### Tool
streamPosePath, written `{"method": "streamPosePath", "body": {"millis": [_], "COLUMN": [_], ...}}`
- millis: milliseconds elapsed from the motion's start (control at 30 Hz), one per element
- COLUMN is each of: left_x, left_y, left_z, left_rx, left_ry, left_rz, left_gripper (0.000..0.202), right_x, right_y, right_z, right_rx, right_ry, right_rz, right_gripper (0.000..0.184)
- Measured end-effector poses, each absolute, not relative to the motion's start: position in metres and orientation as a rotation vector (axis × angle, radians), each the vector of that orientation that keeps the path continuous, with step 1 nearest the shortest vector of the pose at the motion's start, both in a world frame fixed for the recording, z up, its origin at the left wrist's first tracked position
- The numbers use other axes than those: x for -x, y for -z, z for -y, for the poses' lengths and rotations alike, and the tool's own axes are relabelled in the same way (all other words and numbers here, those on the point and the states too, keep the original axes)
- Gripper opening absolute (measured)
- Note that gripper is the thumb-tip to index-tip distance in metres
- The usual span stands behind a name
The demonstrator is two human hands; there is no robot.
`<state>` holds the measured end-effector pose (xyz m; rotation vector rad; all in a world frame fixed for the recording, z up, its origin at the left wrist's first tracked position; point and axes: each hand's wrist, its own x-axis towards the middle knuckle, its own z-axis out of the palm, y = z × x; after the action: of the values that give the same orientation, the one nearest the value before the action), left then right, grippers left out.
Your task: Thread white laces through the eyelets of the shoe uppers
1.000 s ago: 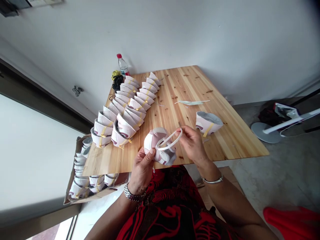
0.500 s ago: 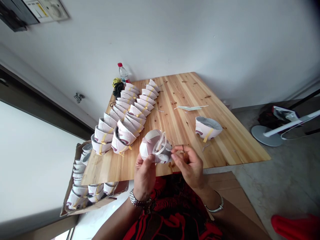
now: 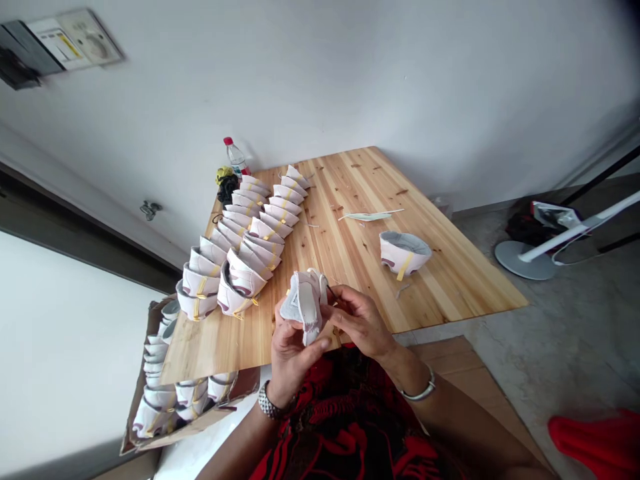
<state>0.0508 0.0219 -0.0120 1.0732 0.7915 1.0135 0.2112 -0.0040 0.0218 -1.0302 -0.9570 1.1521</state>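
i see the left hand (image 3: pixel 294 360) grasping the cup-shaped face mask (image 3: pixel 303 307) from below, steadying it. the right hand (image 3: pixel 359 325) pinches its edge; nested masks (image 3: pixel 263 228) line up at ten o'clock.

The pine tabletop (image 3: pixel 380 200) at 12 o'clock has smooth, satin-finished boards with dark knots. The cup-shaped face mask (image 3: pixel 305 307) at center is matt nonwoven fabric. The water bottle (image 3: pixel 235 157) at 11 o'clock is clear, glossy plastic. The box (image 3: pixel 150 417) at 7 o'clock is matt brown cardboard. The floor (image 3: pixel 565 333) at 3 o'clock is rough grey concrete. The wristwatch (image 3: pixel 269 403) at 7 o'clock and bangle (image 3: pixel 417 392) at 5 o'clock are polished metal.
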Motion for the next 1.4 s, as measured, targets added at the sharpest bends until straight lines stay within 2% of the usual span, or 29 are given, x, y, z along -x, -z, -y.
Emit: {"method": "streamPosePath", "body": {"millis": [100,167,267,367,433,533,600,767,933,1100,1200,1300,1400], "left_x": [-0.049,-0.047,-0.045,-0.045,-0.048,-0.052,-0.054,-0.055,-0.065,-0.073,-0.072,-0.068,-0.065], "left_y": [0.001,-0.006,-0.014,-0.02,-0.023,-0.022,-0.02,-0.023,-0.027,-0.026,-0.027,-0.028,-0.027], "left_z": [-0.03,-0.036,-0.042,-0.043,-0.041,-0.042,-0.045,-0.045,-0.036,-0.038,-0.04,-0.04,-0.036], "left_rx": [-0.865,-0.72,-0.799,-1.088,-1.216,-1.153,-1.051,-0.984,-0.937,-0.799,-0.723,-0.709,-0.713], "left_ry": [-1.006,-0.911,-0.796,-0.792,-0.81,-0.842,-0.837,-0.717,-0.684,-0.842,-0.866,-0.85,-0.686], "left_rz": [-0.606,-0.583,-0.624,-0.67,-0.768,-0.858,-0.843,-0.791,-0.745,-0.866,-0.857,-0.828,-0.761], "left_gripper": [0.061,0.075,0.077,0.079,0.073,0.042,0.029,0.035,0.039,0.023,0.019,0.024,0.032], "right_x": [-0.221,-0.228,-0.235,-0.235,-0.233,-0.229,-0.227,-0.227,-0.231,-0.239,-0.243,-0.242,-0.239], "right_y": [-0.024,-0.024,-0.021,-0.016,-0.015,-0.017,-0.02,-0.02,-0.02,-0.023,-0.025,-0.027,-0.026], "right_z": [0.003,0.003,0.003,0.004,0.005,0.009,0.012,0.012,0.011,0.018,0.022,0.025,0.025], "right_rx": [1.112,1.166,1.222,1.29,1.3,1.265,1.241,1.204,1.198,1.105,0.96,0.886,1.061], "right_ry": [-1.039,-0.816,-0.445,-0.312,-0.338,-0.536,-0.717,-0.927,-0.757,-0.773,-0.76,-0.626,-0.672], "right_rz": [1.069,1.245,1.497,1.623,1.642,1.52,1.388,1.175,1.22,1.28,1.454,1.559,1.444], "right_gripper": [0.025,0.02,0.01,0.011,0.014,0.013,0.015,0.021,0.021,0.019,0.012,0.004,0.008]}}
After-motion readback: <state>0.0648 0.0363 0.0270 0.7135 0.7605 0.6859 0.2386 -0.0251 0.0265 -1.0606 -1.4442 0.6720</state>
